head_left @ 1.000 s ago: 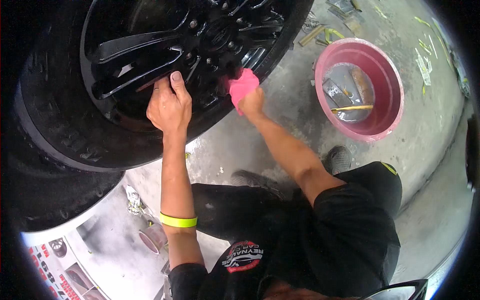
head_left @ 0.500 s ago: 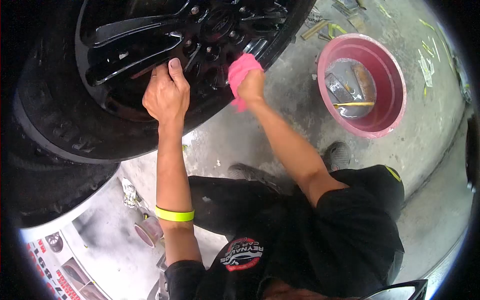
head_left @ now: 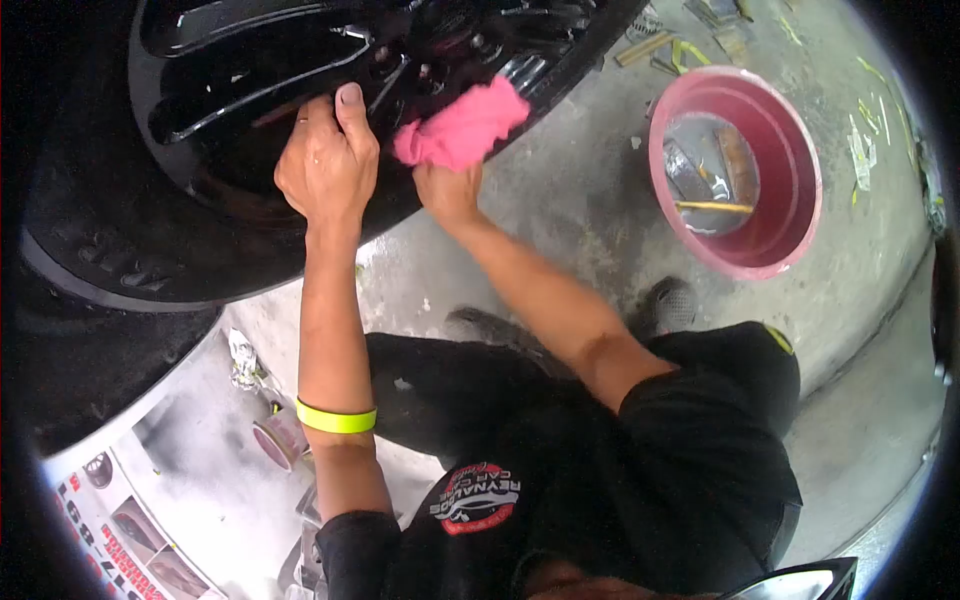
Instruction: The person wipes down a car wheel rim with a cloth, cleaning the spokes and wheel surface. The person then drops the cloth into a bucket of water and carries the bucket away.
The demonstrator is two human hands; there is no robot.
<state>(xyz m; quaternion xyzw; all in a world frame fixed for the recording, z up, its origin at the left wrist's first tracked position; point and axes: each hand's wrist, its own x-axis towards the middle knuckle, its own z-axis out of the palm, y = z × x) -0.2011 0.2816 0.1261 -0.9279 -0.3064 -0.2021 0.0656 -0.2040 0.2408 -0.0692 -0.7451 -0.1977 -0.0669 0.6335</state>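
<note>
A black multi-spoke car wheel [head_left: 250,85] with its tire [head_left: 110,245] fills the upper left. My left hand [head_left: 325,165], a yellow-green band on its forearm, is closed on the wheel at a gap between spokes. Its thumb points up and the curled fingertips are hidden in the wheel. My right hand [head_left: 450,190] grips a bunched pink cloth [head_left: 465,125] against the lower right part of the wheel, near the tire's edge. The fingers of that hand are partly covered by the cloth.
A pink bucket [head_left: 800,190] on the concrete floor to the right holds murky water, flat pieces and a yellow strip. Tape scraps [head_left: 690,50] lie behind it. A smaller container [head_left: 280,440] stands lower left, by a printed banner [head_left: 130,530]. My shoes [head_left: 672,305] are below the bucket.
My right hand and the pink cloth have moved left across the wheel, and the cloth is spread wider. My left hand stays at the same gap. The view has shifted slightly.
</note>
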